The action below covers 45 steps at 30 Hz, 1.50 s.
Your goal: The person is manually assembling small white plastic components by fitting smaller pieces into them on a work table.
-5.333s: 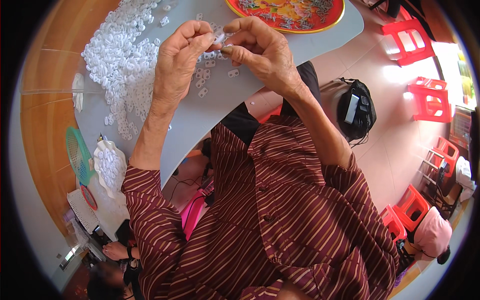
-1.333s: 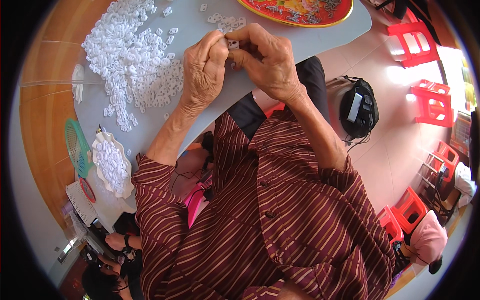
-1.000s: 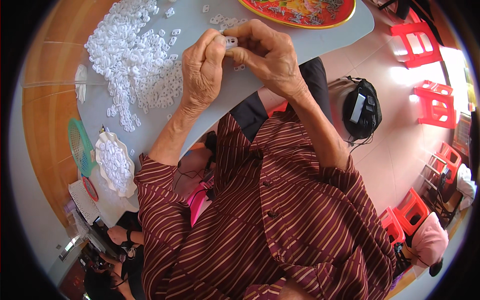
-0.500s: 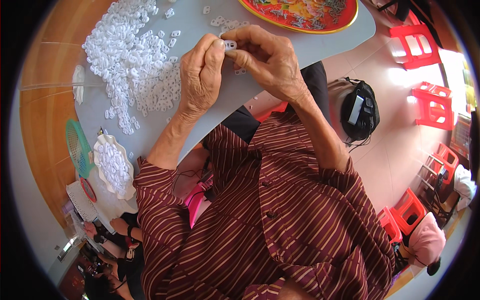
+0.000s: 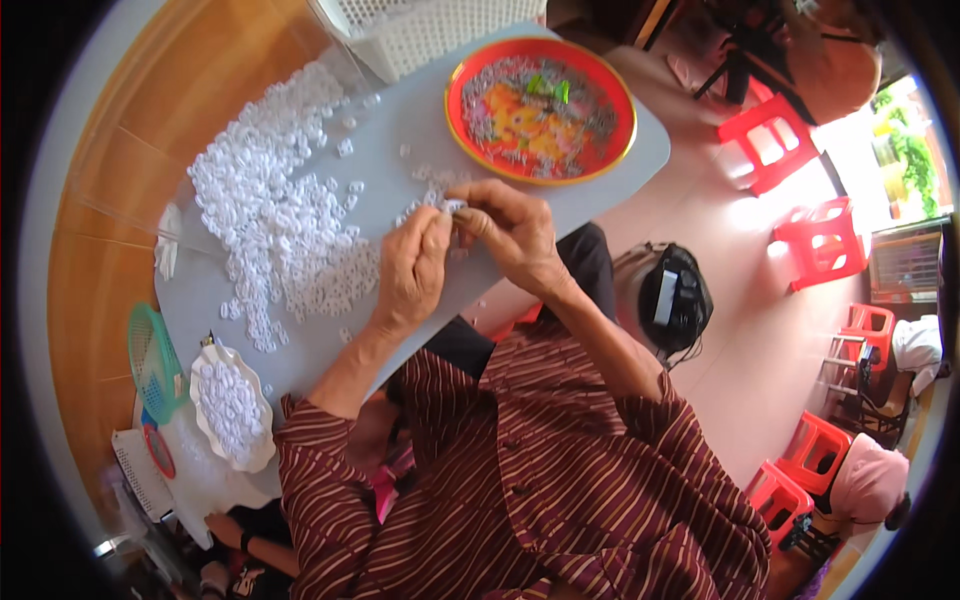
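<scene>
Over the near edge of the grey table (image 5: 400, 360), my left hand (image 5: 412, 265) and my right hand (image 5: 508, 235) meet fingertip to fingertip. Both are closed in a pinch on a small white plastic piece (image 5: 454, 207), mostly covered by my fingers. Just beyond them lie a few loose white pieces of the same kind. A large heap of white plastic pieces (image 5: 275, 190) with holes spreads to the left. Past my right hand stands a round red tray (image 5: 545, 172) with a gold rim, holding many small metal parts and a bit of green.
A scalloped white dish (image 5: 266, 440) of white pieces sits at the table's left end, near a green mesh basket (image 5: 155, 365). A white perforated basket (image 5: 430, 50) stands at the back. Red stools (image 5: 768, 145) and a black bag (image 5: 676, 298) are to the right. Another person's arm (image 5: 265, 550) shows lower left.
The view has shifted, so table, tray and hands appear lower and the back basket shows. My hands still meet at the fingertips, and my fingers now cover more of the white piece.
</scene>
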Each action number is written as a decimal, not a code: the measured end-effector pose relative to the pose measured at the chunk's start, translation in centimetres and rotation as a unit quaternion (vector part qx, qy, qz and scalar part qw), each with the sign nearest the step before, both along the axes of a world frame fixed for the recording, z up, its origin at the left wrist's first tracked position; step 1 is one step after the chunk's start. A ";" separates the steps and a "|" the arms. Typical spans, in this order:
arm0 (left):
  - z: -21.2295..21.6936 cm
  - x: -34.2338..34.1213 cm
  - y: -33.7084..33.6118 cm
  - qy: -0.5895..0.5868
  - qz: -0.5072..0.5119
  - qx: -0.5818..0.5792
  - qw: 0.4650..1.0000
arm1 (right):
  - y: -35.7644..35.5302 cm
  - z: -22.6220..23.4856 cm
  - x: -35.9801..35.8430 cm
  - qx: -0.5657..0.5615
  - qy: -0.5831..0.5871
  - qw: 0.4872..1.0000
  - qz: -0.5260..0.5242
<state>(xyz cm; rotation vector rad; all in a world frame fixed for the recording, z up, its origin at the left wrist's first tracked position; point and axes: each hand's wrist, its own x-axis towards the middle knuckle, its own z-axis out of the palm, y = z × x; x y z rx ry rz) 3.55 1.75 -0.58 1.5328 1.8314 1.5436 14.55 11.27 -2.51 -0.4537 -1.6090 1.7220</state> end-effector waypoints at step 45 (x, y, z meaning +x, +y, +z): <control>0.5 -2.4 -1.0 -0.225 -0.040 -0.029 0.973 | 6.5 4.2 -9.7 0.325 -0.120 0.926 0.151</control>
